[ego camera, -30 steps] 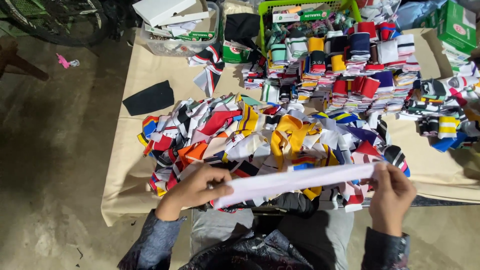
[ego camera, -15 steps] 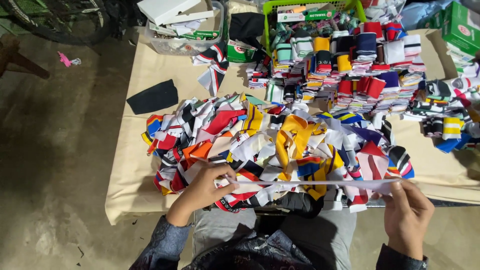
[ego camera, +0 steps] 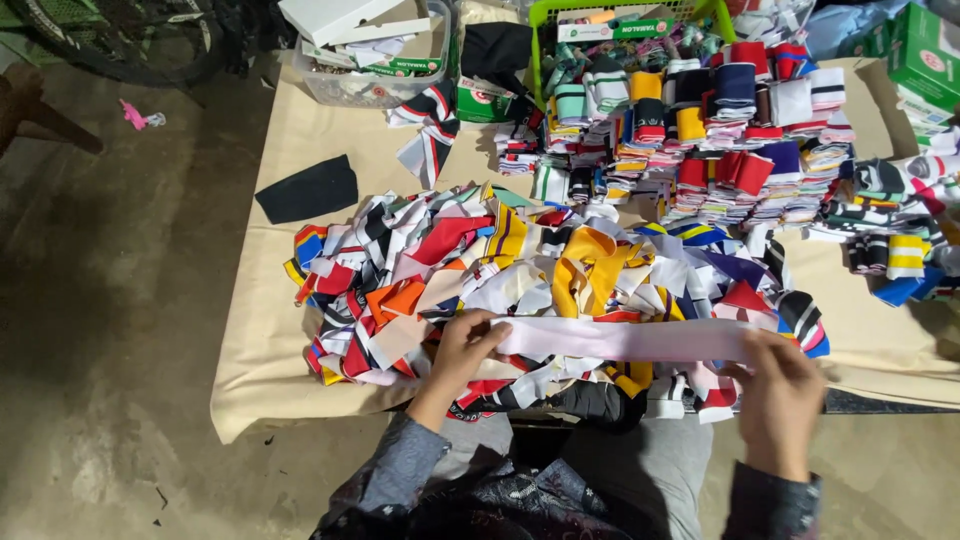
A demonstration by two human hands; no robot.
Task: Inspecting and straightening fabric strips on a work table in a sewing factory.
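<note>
Pale pink strip (ego camera: 625, 340) of knit cloth is stretched flat between your two hands, lying crosswise over the near edge of the loose pile (ego camera: 540, 280). Your left hand (ego camera: 465, 350) pinches its left end, thumb on top and fingers curled under; your right hand (ego camera: 780, 395) grips its right end, fingers closed over the cloth. Under and beyond the strip, the pile is a jumble of red, orange, yellow, white, black and blue pieces spread over the middle of the tan sheet (ego camera: 300, 240). Far right of the pile stand folded stacks (ego camera: 740, 150) of the same kind of pieces, in rows, with a few striped rolls (ego camera: 900, 255) further right. A black piece (ego camera: 308, 190) lies alone on the sheet at the far left. At the far edge sit a clear tub (ego camera: 370, 60) with white boxes on top, and a green basket (ego camera: 640, 25). Green boxes (ego camera: 925, 55) are at the far right corner. Your lap shows near, below the sheet's edge
</note>
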